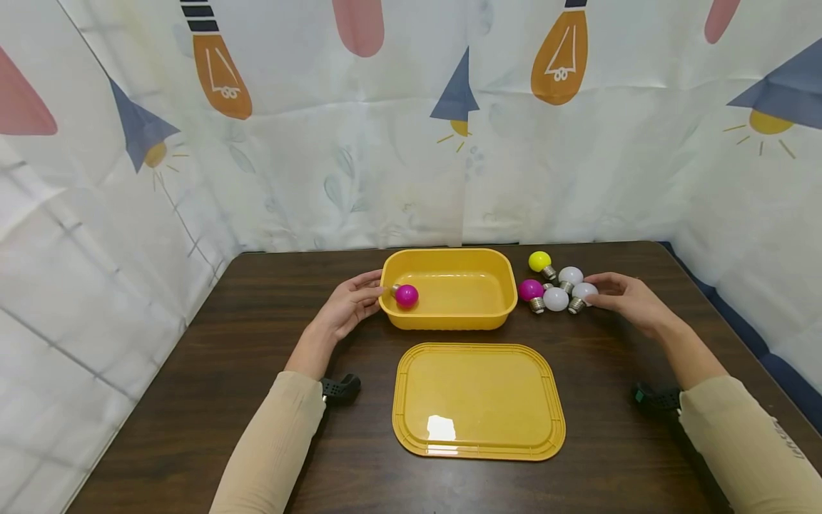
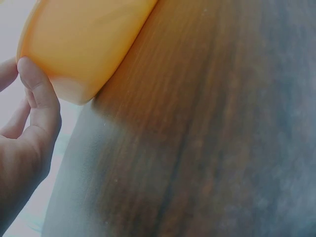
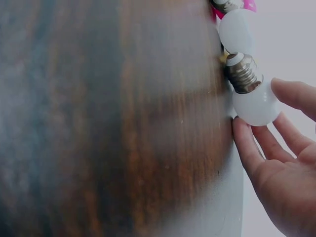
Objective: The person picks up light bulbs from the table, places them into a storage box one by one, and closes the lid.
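Note:
My left hand point(image 1: 352, 303) is at the left end of a yellow plastic box point(image 1: 449, 323), thumb and fingers on its rim. Just inside that end is a magenta light bulb point(image 1: 407, 296), its base toward the hand. Over on the right, my right hand point(image 1: 626, 300) has its thumb and fingers around a white light bulb point(image 3: 256, 106), whose metal base points away from the palm. That bulb belongs to a small cluster: two other white bulbs point(image 1: 555, 299), a magenta bulb point(image 1: 531, 289) and a yellow bulb point(image 1: 540, 261).
A flat yellow lid point(image 1: 478, 400) lies on the dark wooden table point(image 1: 212, 400) in front of the box. Behind the table hangs a patterned white curtain point(image 1: 411, 178). Dark blue fabric point(image 1: 738, 314) runs along the table's right side.

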The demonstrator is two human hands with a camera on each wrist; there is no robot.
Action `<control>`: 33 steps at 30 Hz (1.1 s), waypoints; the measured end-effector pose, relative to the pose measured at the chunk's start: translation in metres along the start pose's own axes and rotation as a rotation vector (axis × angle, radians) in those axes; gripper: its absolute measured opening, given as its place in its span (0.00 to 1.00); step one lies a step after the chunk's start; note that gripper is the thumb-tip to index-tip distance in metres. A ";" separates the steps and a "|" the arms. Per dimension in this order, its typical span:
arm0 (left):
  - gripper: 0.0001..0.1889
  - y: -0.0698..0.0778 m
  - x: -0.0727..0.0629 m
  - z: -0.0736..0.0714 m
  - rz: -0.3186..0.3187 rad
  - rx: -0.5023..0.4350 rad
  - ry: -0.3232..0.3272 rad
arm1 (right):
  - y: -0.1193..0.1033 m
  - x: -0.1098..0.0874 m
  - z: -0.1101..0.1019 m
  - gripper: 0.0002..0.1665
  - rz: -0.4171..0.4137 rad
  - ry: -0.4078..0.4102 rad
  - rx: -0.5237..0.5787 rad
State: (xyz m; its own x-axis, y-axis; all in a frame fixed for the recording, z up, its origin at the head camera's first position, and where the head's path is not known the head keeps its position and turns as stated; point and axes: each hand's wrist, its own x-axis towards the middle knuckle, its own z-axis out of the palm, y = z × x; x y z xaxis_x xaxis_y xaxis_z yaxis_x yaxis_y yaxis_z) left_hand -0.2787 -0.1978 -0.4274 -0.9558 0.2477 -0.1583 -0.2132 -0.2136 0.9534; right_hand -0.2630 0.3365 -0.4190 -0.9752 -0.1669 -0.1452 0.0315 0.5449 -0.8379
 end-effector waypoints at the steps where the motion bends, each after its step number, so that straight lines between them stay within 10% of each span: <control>1: 0.29 0.000 0.000 0.000 0.001 -0.002 -0.001 | 0.000 0.000 0.000 0.40 0.000 0.002 0.001; 33: 0.28 -0.002 0.000 -0.001 0.018 0.000 -0.006 | -0.001 -0.008 -0.005 0.41 -0.011 0.022 -0.013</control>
State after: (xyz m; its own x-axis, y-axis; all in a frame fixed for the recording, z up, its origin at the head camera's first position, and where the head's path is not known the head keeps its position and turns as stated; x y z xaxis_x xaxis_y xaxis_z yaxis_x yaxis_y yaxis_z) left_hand -0.2789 -0.1986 -0.4298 -0.9583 0.2495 -0.1391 -0.1956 -0.2181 0.9561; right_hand -0.2562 0.3413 -0.4147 -0.9800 -0.1552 -0.1243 0.0179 0.5535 -0.8326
